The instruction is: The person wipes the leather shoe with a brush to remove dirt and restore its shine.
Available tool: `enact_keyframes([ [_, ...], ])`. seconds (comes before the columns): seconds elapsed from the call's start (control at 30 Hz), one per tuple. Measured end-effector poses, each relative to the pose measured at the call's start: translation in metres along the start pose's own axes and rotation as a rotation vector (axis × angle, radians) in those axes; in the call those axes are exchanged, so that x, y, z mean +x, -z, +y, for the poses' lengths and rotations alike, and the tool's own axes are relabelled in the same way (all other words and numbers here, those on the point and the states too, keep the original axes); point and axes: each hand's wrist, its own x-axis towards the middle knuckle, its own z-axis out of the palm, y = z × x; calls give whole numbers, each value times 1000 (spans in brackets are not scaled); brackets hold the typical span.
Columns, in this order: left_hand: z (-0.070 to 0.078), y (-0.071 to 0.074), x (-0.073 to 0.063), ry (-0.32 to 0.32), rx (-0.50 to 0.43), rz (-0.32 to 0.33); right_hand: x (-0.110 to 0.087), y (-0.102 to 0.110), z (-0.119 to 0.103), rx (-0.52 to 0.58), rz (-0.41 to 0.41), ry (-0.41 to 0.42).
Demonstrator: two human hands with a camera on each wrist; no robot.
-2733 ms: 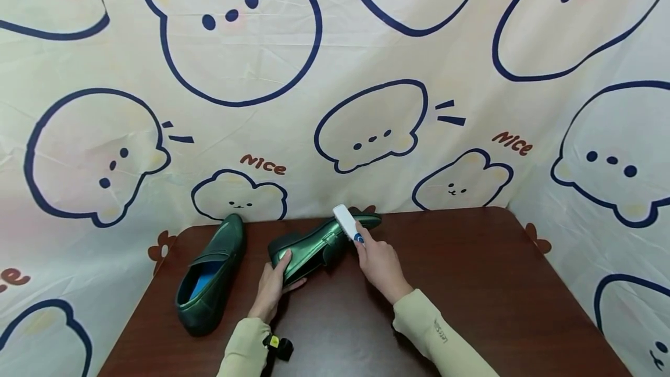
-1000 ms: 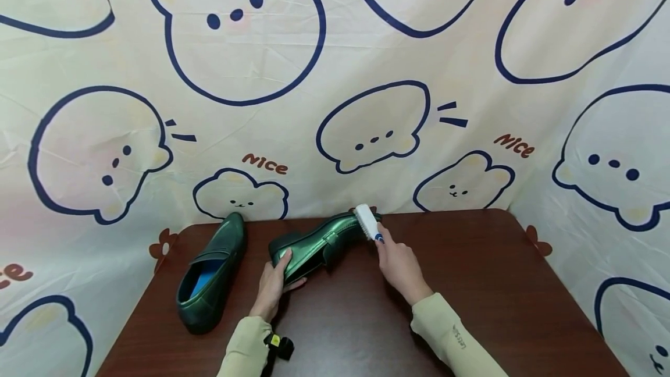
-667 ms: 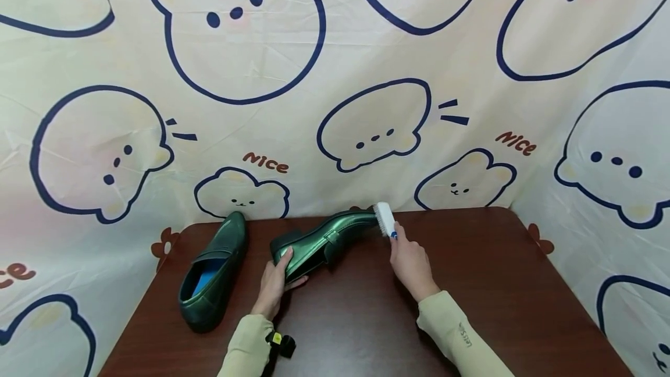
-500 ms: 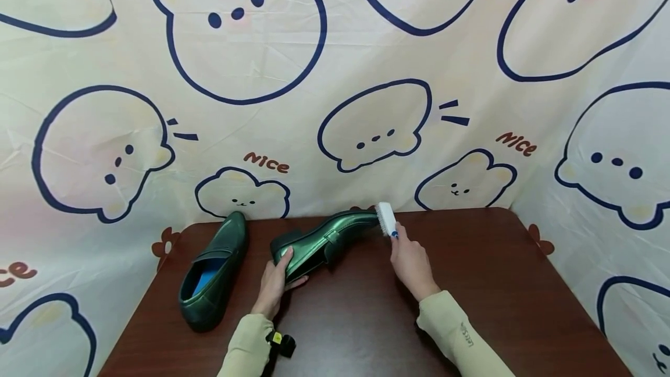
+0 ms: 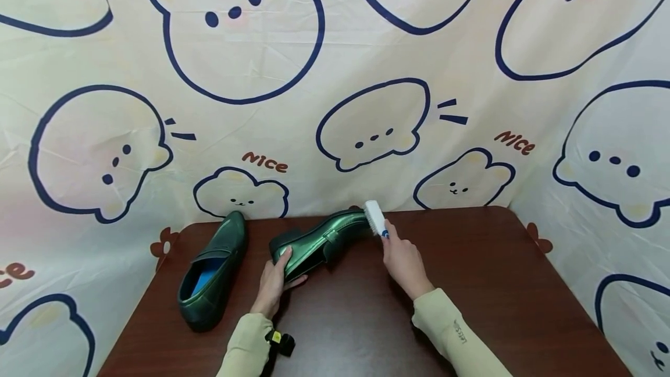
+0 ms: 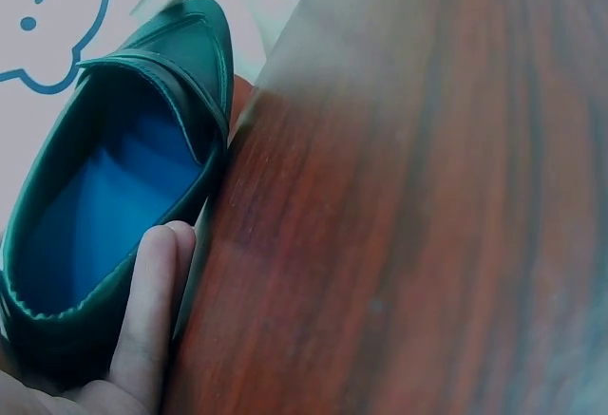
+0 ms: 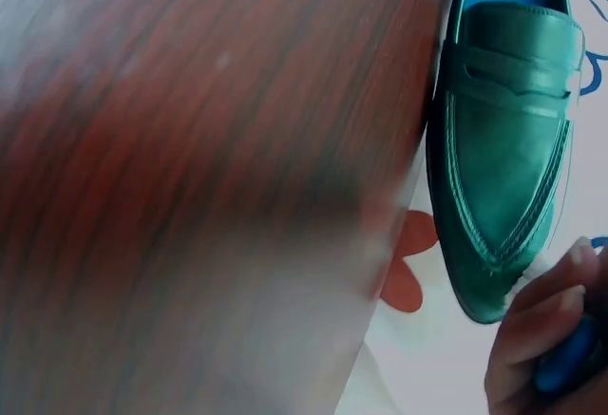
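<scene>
A shiny green loafer (image 5: 314,243) is held on its side above the table, toe pointing right. My left hand (image 5: 271,285) grips its heel end, thumb on the upper side. In the left wrist view fingers (image 6: 147,311) lie along the loafer's (image 6: 190,68) side, and a blue insole shows inside. My right hand (image 5: 405,263) holds a white brush (image 5: 374,217) by its blue-marked handle, bristles at the toe. In the right wrist view the curled right hand (image 7: 546,339) is beside the toe of the loafer (image 7: 503,168); the brush is mostly hidden there.
A second green loafer (image 5: 211,278) with a blue insole stands on the left of the brown wooden table (image 5: 497,295). A patterned cloth (image 5: 366,63) hangs right behind the table's back edge. A small black device (image 5: 282,343) sits at the left wrist.
The brush in my right hand has gone rightward along the loafer to beyond the toe tip, then back slightly left onto the toe. My left hand and the loafer have stayed put.
</scene>
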Motion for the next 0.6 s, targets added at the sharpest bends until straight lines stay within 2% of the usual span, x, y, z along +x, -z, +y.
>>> enact_keyframes([
  [0.07,0,1,0,-2,2,-1,0,0,5,-6,15,-20],
  [0.3,-1,5,2,-3,9,0,0,0,13,33,-25,-75],
  [0.6,-2,3,2,-3,10,-8,-2,1,-5,45,-34,56],
])
